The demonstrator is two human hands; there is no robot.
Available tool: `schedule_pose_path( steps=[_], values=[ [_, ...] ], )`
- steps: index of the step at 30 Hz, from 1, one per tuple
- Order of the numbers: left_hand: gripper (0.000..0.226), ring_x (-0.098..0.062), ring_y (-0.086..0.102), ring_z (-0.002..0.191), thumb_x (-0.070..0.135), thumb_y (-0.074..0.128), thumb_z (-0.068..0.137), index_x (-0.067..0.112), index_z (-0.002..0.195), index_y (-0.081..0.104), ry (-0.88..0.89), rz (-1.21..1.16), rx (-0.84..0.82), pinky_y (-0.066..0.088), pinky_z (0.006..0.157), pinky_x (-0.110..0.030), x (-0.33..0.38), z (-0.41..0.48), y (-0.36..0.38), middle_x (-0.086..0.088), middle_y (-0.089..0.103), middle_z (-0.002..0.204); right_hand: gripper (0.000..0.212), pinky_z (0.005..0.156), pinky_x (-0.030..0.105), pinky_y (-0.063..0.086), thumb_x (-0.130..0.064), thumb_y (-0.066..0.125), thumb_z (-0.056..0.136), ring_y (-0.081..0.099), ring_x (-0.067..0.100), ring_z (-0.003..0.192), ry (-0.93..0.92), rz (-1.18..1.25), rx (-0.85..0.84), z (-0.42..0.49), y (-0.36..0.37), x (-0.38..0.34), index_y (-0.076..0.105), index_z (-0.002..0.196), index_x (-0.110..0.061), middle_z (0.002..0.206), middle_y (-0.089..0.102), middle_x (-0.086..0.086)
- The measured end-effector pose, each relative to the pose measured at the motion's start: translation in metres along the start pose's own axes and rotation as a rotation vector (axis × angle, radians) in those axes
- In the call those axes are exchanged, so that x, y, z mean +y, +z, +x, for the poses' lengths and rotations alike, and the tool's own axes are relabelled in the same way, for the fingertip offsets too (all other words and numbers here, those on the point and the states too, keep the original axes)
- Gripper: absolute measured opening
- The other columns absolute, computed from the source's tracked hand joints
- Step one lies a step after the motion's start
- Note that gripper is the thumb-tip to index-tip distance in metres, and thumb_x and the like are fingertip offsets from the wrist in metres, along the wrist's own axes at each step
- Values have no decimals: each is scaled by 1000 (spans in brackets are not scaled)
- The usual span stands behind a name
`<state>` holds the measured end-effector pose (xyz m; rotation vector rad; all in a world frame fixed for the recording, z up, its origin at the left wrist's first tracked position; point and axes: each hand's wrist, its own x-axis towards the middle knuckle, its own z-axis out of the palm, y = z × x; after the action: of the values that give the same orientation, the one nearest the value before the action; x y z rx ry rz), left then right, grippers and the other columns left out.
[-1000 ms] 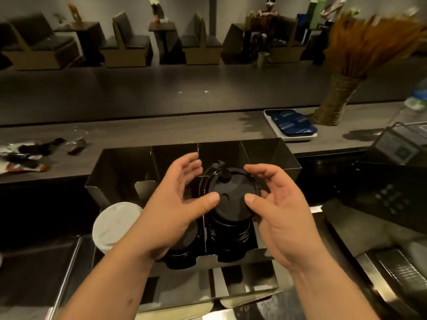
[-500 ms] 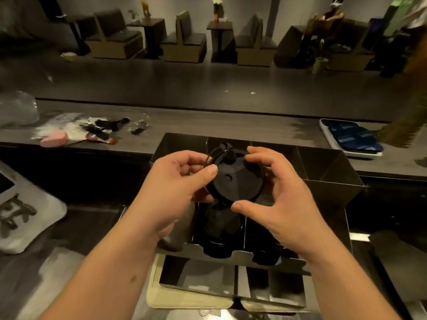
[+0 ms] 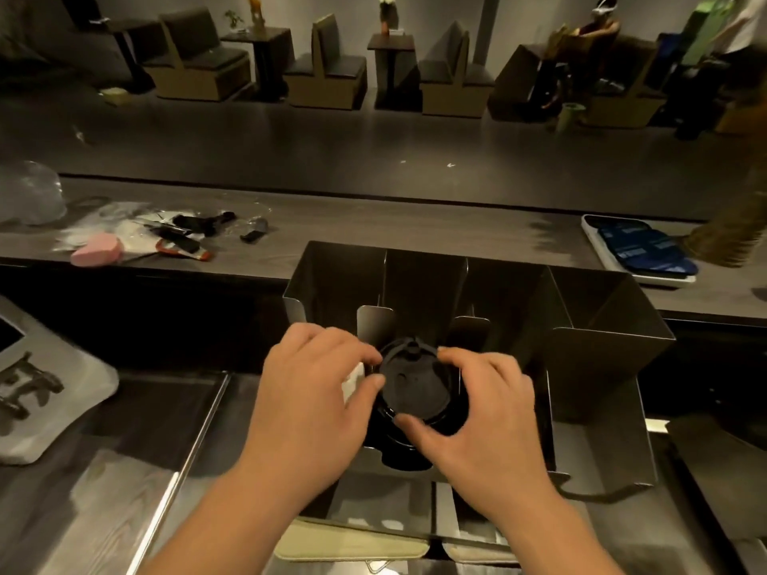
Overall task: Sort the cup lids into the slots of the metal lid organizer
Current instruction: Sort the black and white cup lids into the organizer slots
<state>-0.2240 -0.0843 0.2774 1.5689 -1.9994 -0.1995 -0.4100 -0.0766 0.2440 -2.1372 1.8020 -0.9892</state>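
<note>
A metal lid organizer (image 3: 602,325) with several slots stands on the counter before me. Both hands hold one black cup lid (image 3: 413,385) over a middle slot, on top of a stack of black lids (image 3: 398,450). My left hand (image 3: 315,392) pinches the lid's left edge with thumb and fingers. My right hand (image 3: 481,412) grips its right and near edge. A bit of white lid (image 3: 352,381) shows in the slot to the left, mostly hidden by my left hand. The two right slots look dark and I see no lids in them.
On the raised counter behind lie a pink object (image 3: 97,254) with loose wrappers and small black items at left, and a white tray of blue packets (image 3: 643,253) at right. A grey cloth (image 3: 45,392) lies at the far left. People sit in the seating area beyond.
Both hands have lowered the black lid from above the organizer down onto the stack in the middle slot. My view has shifted left.
</note>
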Motion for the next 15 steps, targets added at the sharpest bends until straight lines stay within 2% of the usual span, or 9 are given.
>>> schedule_pose_path(
  steps=[2, 5, 7, 9, 15],
  values=[
    [23, -16, 49, 117, 37, 76, 79, 33, 102, 71, 49, 90, -71, 40, 96, -43, -11, -3, 9, 20, 67, 102, 69, 86, 28, 33, -62, 78, 61, 39, 4, 105, 4, -67, -7, -4, 10, 3, 54, 120, -33, 106, 41, -27],
    [26, -23, 43, 132, 45, 70, 81, 36, 105, 71, 122, 184, -181, 22, 111, -49, -22, -2, 17, 20, 68, 108, 69, 86, 31, 31, -67, 75, 62, 39, 5, 105, 56, -116, -26, -6, 18, 5, 55, 118, -32, 105, 41, -26],
    [28, -25, 38, 138, 51, 62, 85, 40, 110, 70, 163, 230, -240, 18, 116, -56, -25, -1, 21, 21, 67, 113, 68, 89, 31, 30, -71, 69, 63, 38, 4, 105, 79, -134, -59, -7, 18, 8, 53, 119, -35, 104, 41, -27],
    [31, -28, 36, 141, 54, 57, 85, 43, 111, 69, 201, 255, -270, 18, 115, -63, -28, -1, 23, 23, 67, 115, 68, 91, 31, 27, -73, 65, 65, 40, 6, 107, 63, -190, -109, -6, 16, 9, 50, 120, -36, 104, 42, -27],
    [27, -30, 42, 136, 49, 76, 75, 42, 101, 73, 271, 327, -285, 21, 112, -67, -29, 2, 24, 21, 71, 108, 71, 92, 33, 22, -79, 55, 65, 41, 8, 110, 87, -300, -203, 0, 9, 4, 51, 124, -40, 112, 56, -24]
  ],
)
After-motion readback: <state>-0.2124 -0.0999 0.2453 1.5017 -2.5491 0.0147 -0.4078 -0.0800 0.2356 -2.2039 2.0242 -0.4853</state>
